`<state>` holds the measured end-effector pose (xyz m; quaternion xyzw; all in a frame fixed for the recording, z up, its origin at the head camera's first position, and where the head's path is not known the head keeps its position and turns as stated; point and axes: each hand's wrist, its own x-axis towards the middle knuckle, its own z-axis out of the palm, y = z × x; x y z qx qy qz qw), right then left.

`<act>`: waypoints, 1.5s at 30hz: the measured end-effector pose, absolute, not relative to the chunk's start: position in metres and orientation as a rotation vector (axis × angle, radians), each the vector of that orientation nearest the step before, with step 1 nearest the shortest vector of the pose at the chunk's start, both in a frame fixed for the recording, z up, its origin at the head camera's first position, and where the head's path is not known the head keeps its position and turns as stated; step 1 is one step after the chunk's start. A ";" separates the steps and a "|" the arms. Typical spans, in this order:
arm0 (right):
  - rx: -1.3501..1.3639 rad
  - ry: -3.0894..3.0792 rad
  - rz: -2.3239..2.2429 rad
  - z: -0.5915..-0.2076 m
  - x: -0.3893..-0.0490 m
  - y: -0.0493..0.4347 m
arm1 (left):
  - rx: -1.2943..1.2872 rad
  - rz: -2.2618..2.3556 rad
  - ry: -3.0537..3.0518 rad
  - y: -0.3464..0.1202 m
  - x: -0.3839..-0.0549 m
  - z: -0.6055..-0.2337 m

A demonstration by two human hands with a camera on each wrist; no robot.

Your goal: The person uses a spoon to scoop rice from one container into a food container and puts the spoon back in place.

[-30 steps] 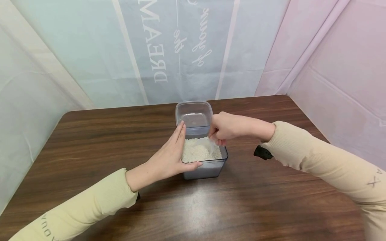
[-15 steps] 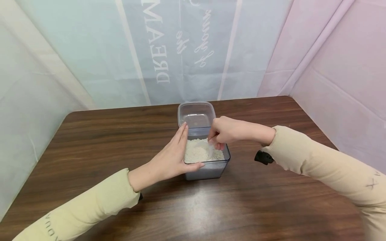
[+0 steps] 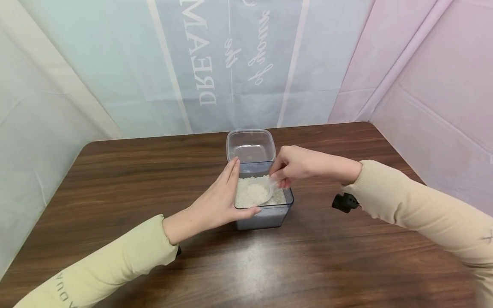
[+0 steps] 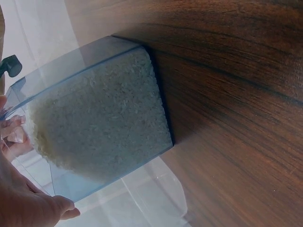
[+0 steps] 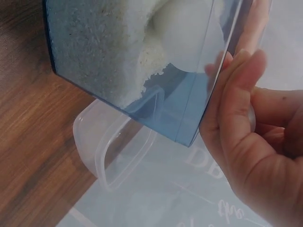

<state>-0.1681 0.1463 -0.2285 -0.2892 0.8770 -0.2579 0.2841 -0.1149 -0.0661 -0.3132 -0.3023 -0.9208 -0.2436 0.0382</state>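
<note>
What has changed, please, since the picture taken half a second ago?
The scoop in the right hand has turned from nearly edge-on to flatter across the rice, and that hand has shifted slightly right. The left hand stays against the box, the clear tub behind it.

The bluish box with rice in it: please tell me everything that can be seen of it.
The box is see-through, blue-grey and plastic-looking, with flat walls and an open top, its front rim showing as a dark line. It stands upright on the wood-grained table, in front of a clear tub; whether those two touch is unclear. Rice fills it partway up the walls. The left hand lies along its left side, thumb across the front near the rim. The right hand holds a scoop inside it.
</note>
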 end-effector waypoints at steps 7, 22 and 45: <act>-0.729 2.326 -0.766 -0.228 -0.170 0.151 | -0.924 -0.763 -2.832 -0.066 -0.115 -0.313; -0.607 2.257 -0.952 -0.232 -0.170 0.160 | -0.908 -0.794 -2.843 -0.067 -0.115 -0.313; -0.548 2.249 -1.048 -0.234 -0.165 0.175 | -0.909 -0.784 -2.822 -0.066 -0.114 -0.315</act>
